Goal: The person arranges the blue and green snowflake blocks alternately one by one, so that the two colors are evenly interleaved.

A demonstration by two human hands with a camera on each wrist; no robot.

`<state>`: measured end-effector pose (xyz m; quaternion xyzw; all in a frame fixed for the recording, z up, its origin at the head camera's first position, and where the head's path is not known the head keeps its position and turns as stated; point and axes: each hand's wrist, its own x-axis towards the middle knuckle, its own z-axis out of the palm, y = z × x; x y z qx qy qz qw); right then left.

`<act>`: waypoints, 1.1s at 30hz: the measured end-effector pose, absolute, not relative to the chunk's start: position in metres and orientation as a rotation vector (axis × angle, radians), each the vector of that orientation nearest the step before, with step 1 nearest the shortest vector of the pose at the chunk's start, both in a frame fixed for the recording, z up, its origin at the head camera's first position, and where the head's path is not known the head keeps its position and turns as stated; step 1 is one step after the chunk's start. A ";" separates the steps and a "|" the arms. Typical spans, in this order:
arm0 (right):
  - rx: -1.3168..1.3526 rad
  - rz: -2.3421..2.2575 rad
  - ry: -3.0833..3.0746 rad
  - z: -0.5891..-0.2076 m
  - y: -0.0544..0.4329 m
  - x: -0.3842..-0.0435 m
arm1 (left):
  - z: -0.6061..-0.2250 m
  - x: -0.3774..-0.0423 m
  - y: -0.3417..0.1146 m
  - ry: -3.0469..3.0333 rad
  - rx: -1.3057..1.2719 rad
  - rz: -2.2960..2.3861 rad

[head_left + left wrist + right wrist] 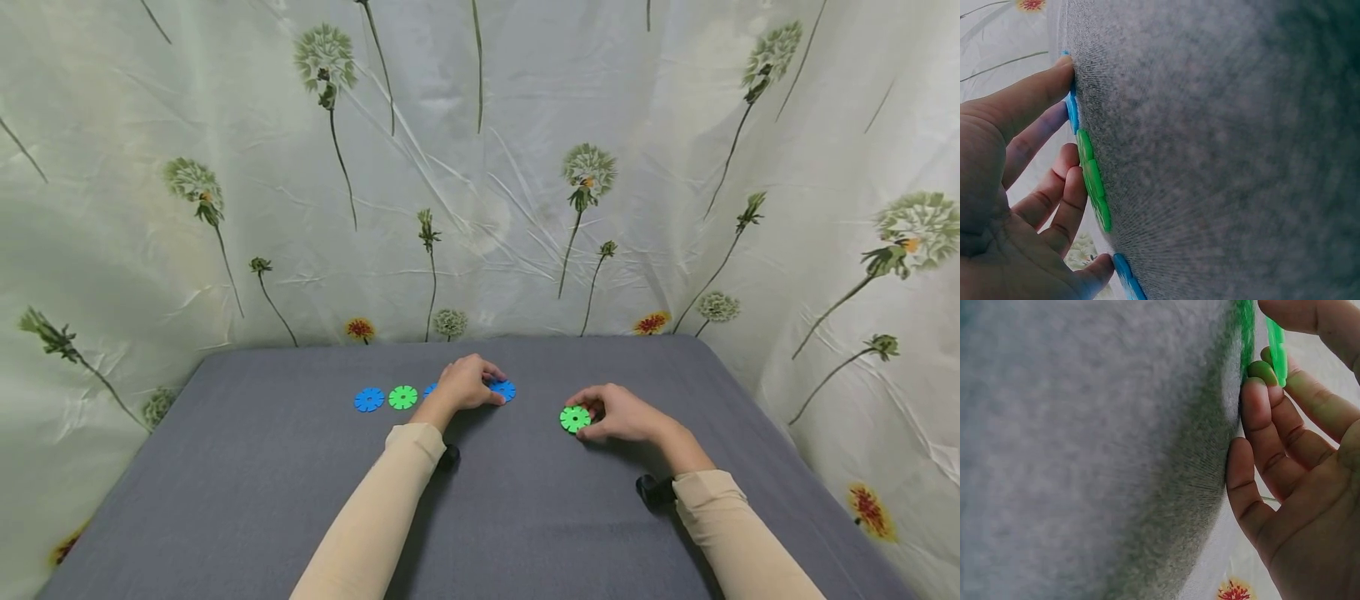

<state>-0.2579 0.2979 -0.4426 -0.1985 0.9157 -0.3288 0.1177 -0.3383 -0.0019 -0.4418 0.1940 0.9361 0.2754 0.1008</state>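
My left hand (465, 382) has its thumb and a finger curled at the edges of a blue notched disc (505, 391), which lies on the grey cloth. In the left wrist view, its other fingers sit over a green notched disc (1093, 181), hidden by the hand in the head view. The little finger is right at another blue disc (1127, 278). My right hand (621, 413) pinches a green notched disc (575, 419) between thumb and fingers. Seen edge-on in the right wrist view, that green disc (1277, 353) stands off the cloth, while lower fingertips rest at the cloth.
Farther left in the same row lie a blue disc (369, 400) and a green disc (402, 397). A grey cloth (517, 533) covers the table. Behind and beside it hangs a pale curtain (495, 175) with dandelion prints. Black wrist-camera mounts (656, 493) sit under both wrists.
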 end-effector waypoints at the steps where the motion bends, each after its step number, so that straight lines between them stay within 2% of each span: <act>1: -0.582 -0.961 2.683 -0.442 0.298 -0.259 | -0.442 -0.338 -0.002 2.766 0.572 0.813; 33: -0.538 -0.895 2.712 -0.433 0.255 -0.314 | -0.446 -0.340 -0.002 2.757 0.594 0.852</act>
